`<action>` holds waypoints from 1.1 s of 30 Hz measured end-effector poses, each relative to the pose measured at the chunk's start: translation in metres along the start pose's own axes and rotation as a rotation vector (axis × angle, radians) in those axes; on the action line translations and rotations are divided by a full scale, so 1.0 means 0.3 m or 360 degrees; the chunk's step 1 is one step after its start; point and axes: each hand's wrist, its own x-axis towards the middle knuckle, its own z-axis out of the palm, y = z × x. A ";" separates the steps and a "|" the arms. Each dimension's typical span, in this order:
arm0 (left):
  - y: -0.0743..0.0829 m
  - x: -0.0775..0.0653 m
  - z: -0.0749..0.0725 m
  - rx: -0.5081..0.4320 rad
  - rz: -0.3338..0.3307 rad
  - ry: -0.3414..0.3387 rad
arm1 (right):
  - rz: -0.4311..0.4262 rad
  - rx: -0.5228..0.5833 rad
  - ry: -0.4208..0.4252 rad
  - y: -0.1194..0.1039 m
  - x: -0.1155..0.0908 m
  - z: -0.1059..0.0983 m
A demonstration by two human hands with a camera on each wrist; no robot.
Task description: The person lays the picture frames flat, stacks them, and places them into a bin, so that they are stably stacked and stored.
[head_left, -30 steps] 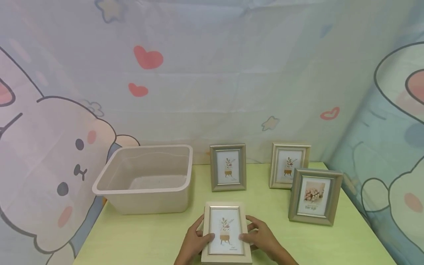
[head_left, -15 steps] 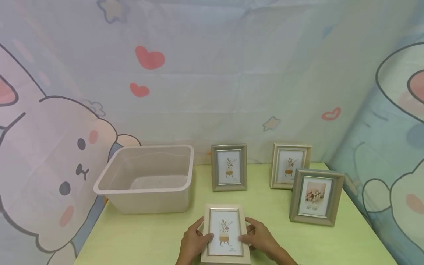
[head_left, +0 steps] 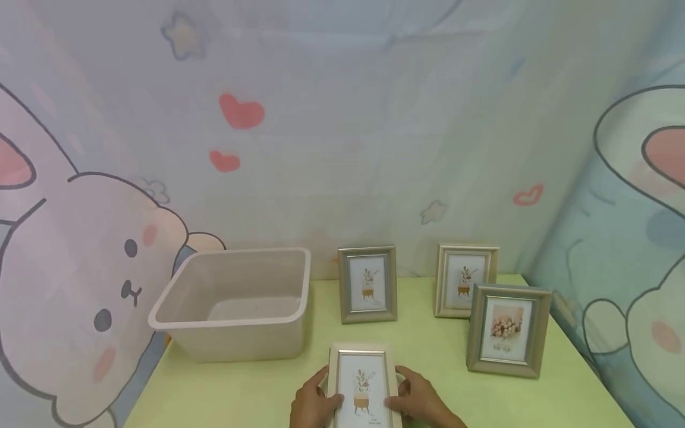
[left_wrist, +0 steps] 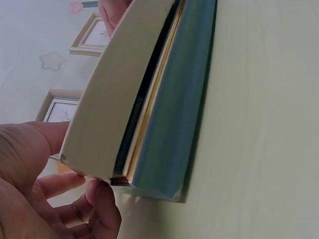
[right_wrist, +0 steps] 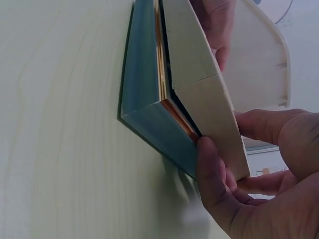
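Cream picture frame (head_left: 361,380) gripped between left hand (head_left: 313,399) and right hand (head_left: 423,395)

The cream picture frame lay face up between the two hands at the near side of the pale green table (head_left: 241,392), its lower end cut off in the head view. The hands were apart from each other, one on each long side. Each was clamped on the frame: thumb over the front border, other fingers bent at the side. Both wrist views showed fingertips at the edge, near a dark seam with thin tan layers. Directly below that seam was a blue-green piece (left_wrist: 169,114), resembling a second frame; whether it rested fully on the table could not be told.

Beyond the left hand stood a beige bin (head_left: 230,342), well apart from it. Straight ahead of the held item, a grey-gold frame (head_left: 367,285) stood upright. Farther to the right stood a light gold frame (head_left: 463,284), partly overlapped in view by a grey-brown frame (head_left: 508,330) placed nearer the right hand. A patterned backdrop (head_left: 342,131) hung behind.
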 end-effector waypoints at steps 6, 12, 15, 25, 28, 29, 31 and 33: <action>-0.009 0.004 -0.005 0.0038 0.0015 -0.0051 | -0.0096 -0.0057 -0.0020 0.012 0.006 -0.009; 0.002 0.012 -0.017 0.0219 0.0084 0.0025 | -0.0174 0.0031 -0.0103 0.051 0.019 -0.035; 0.035 0.004 -0.021 0.0278 0.0106 0.0155 | -0.0217 0.0091 -0.0053 0.076 0.022 -0.053; 0.190 0.002 0.021 0.0168 0.0366 0.0166 | 0.0024 0.0447 0.0704 0.014 -0.047 -0.138; 0.238 0.026 0.042 0.0125 0.0471 0.0080 | -0.0015 0.0576 0.1022 -0.017 -0.054 -0.182; 0.255 0.035 0.049 0.0110 0.0505 0.0049 | -0.0049 0.0584 0.1124 -0.024 -0.054 -0.199; 0.290 0.057 0.063 0.0071 0.0569 0.0001 | -0.0121 0.0567 0.1305 -0.034 -0.050 -0.239; 0.322 0.081 0.079 0.0030 0.0625 -0.0037 | -0.0169 0.0600 0.1456 -0.037 -0.043 -0.281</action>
